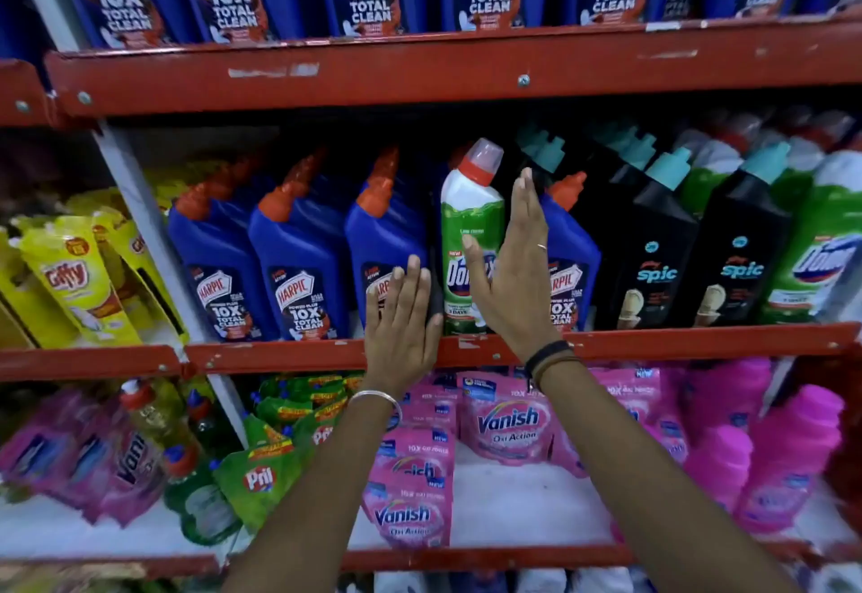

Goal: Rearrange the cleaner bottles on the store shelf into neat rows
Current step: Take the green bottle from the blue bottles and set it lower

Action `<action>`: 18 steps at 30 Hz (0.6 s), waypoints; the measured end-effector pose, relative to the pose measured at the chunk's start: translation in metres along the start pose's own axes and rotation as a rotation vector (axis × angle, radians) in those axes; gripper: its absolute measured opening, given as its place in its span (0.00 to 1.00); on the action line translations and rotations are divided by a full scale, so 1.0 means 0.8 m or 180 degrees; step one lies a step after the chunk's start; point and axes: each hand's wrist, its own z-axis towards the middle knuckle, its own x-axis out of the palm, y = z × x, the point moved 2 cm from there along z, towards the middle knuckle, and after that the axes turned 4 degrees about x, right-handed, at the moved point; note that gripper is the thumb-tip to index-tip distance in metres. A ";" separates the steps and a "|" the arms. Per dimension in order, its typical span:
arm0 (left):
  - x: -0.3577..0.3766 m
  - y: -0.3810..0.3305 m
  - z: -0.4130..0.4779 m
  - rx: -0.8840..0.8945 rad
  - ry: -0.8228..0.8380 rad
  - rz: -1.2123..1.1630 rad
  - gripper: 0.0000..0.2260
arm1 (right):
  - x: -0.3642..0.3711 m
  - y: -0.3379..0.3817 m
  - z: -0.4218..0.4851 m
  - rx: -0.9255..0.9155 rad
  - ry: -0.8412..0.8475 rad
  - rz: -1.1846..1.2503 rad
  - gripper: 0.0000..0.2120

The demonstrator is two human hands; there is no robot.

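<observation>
Both hands flat and unclenched, gripping nothing: left hand (402,312) against the front of a blue Harpic bottle (383,238), right hand (510,266) edge-on at the right side of a green-and-white Domex bottle (471,238), which stands upright at the front of the middle shelf (280,354). Another Harpic bottle (571,261) sits just right of that hand; black Spic bottles (653,256) beyond. Shelf rails red, chipped. Upper row labels read "10X TOTAL CLEAN". Pink Vanish pouches (510,424) and green Pril pouches (261,480) lie below.
</observation>
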 end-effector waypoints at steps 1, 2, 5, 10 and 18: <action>0.003 0.000 -0.004 -0.0078 0.0000 0.0068 0.26 | 0.006 -0.001 0.002 0.0120 0.0013 0.0028 0.35; 0.004 0.002 -0.002 -0.0147 0.0020 0.0084 0.26 | 0.008 0.002 0.007 0.0275 0.0045 0.0009 0.37; 0.013 0.000 -0.011 -0.0099 -0.0028 0.0230 0.26 | 0.024 0.008 0.015 0.0657 0.0073 -0.0076 0.45; 0.022 0.003 -0.013 -0.0102 -0.0100 0.0271 0.26 | 0.038 0.004 0.023 0.0896 0.0020 -0.0447 0.45; 0.021 0.002 -0.012 -0.0193 -0.0103 0.0239 0.26 | -0.002 0.020 0.016 0.0754 -0.0321 0.0118 0.40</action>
